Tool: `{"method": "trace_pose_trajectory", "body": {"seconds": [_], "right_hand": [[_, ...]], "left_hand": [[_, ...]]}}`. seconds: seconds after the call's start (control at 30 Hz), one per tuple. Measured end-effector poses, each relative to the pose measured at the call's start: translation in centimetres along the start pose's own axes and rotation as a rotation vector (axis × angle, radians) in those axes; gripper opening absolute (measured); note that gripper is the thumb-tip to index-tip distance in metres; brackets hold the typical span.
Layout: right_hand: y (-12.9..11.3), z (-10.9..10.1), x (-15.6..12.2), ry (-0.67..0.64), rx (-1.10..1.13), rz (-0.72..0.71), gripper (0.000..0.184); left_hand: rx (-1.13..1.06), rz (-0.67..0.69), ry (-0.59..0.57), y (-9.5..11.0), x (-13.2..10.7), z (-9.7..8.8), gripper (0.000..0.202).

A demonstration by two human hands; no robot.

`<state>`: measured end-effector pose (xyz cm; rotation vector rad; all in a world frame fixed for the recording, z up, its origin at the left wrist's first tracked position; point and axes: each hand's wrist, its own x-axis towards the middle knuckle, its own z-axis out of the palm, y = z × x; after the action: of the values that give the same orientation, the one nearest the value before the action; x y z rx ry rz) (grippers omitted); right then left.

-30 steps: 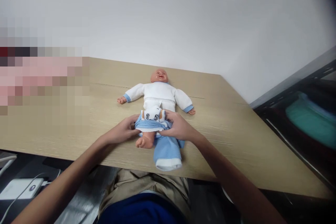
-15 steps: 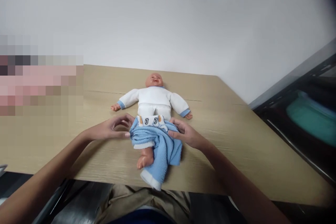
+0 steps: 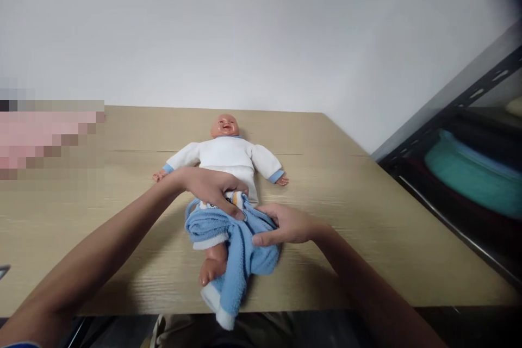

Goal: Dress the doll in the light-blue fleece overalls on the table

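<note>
A baby doll point(image 3: 225, 152) in a white top lies on its back on the wooden table point(image 3: 346, 217), head away from me. Light blue trousers point(image 3: 240, 244) are bunched around its hips, one bare foot point(image 3: 210, 271) sticking out and an empty trouser leg hanging over the table's near edge. My left hand point(image 3: 212, 189) lies across the doll's waist with its fingers pressed on the waistband. My right hand point(image 3: 285, 224) pinches the blue cloth at the doll's right hip.
A white partition wall point(image 3: 244, 43) stands behind the table. At the right, a dark metal shelf point(image 3: 448, 119) holds a teal tub point(image 3: 473, 174). A blurred patch covers the table's far left.
My left hand has moved from the doll's left side onto its waist. The trousers have slid lower and bunched, and the loose leg now hangs over the table edge.
</note>
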<state>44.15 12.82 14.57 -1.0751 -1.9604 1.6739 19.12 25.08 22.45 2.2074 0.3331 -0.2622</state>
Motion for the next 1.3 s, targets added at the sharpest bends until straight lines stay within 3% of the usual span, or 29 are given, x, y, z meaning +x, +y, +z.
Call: {"method": "trace_pose_trajectory", "body": {"seconds": [0.1,0.23,0.3,0.37,0.43,0.5,0.57,0.63,0.8,0.93,1.0,1.1,1.2,1.3], "right_hand": [[-0.7,0.5,-0.6,-0.013,0.016,0.038,0.054],[-0.5,1.0,-0.9,0.131,0.175,-0.058,0.043],[0.0,1.0,-0.9,0.269,0.217,-0.048,0.038],[0.4,0.9,-0.8,0.346,0.207,0.005,0.038],[0.3,0.8,-0.7,0.283,0.183,0.056,0.047],[-0.2,0.8,-0.7,0.125,0.178,0.068,0.063],[-0.9,0.8,-0.6,-0.041,0.212,0.034,0.076],[-1.6,0.9,-0.6,-0.127,0.24,0.002,0.074],[-1.1,0.9,-0.9,-0.071,0.305,0.021,0.064],[1.0,1.5,-0.8,0.174,0.501,0.011,0.06],[1.7,1.8,-0.6,0.216,0.577,0.043,0.056],[1.8,2.0,-0.5,0.191,0.64,0.089,0.055],[1.0,1.7,-0.7,0.16,0.567,0.124,0.058],[0.0,1.4,-1.0,0.002,0.447,0.114,0.062]], "left_hand": [[-0.123,0.039,0.038,-0.6,0.4,0.9,0.032],[-0.271,0.066,0.109,-2.0,-0.2,1.8,0.049],[-0.348,0.104,-0.002,-2.6,-0.3,1.8,0.059],[-0.391,0.134,-0.143,-3.0,-0.3,1.8,0.053],[-0.392,0.142,-0.177,-3.0,-0.2,1.8,0.037],[-0.378,0.148,-0.143,-2.9,0.0,1.9,0.026],[-0.399,0.179,-0.123,-2.7,0.0,1.9,0.024],[-0.432,0.22,-0.117,-2.7,-0.1,2.1,0.029],[-0.557,0.2,0.016,-3.4,-0.2,2.5,0.043],[-0.65,0.18,-0.126,-4.6,0.0,2.7,0.053],[-0.677,0.179,-0.176,-5.2,0.1,2.7,0.058],[-0.647,0.158,-0.173,-5.3,0.0,2.7,0.055],[-0.592,0.137,-0.195,-4.8,-0.1,2.6,0.044],[-0.498,0.13,-0.228,-4.5,0.0,2.4,0.031]]}}
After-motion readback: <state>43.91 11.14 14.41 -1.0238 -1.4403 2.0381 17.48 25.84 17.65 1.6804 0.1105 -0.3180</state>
